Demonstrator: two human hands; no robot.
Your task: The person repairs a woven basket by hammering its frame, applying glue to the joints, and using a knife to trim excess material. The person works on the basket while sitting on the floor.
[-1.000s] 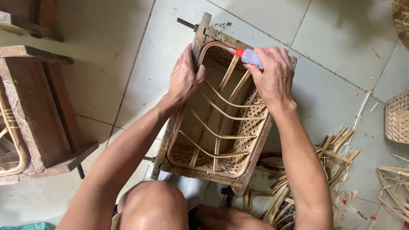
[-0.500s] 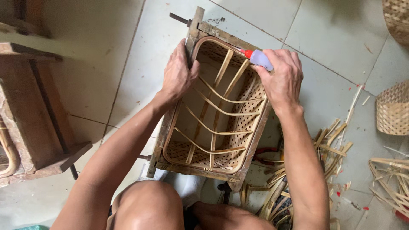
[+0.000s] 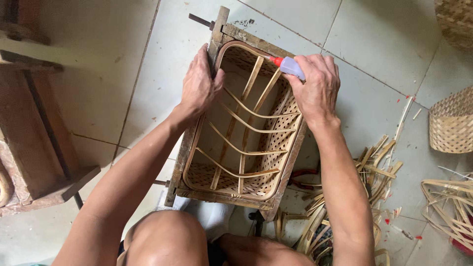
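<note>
Bamboo basket (image 3: 241, 133), left hand (image 3: 199, 86) bracing, right hand (image 3: 318, 88) gluing

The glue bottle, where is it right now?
In the head view, the glue bottle is in the right hand, its red tip at the basket rim's far right corner.

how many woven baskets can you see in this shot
3: one in the wooden frame under both hands, basket; a finished one at the right edge; another cut off top right. More may lie off-frame.
</note>
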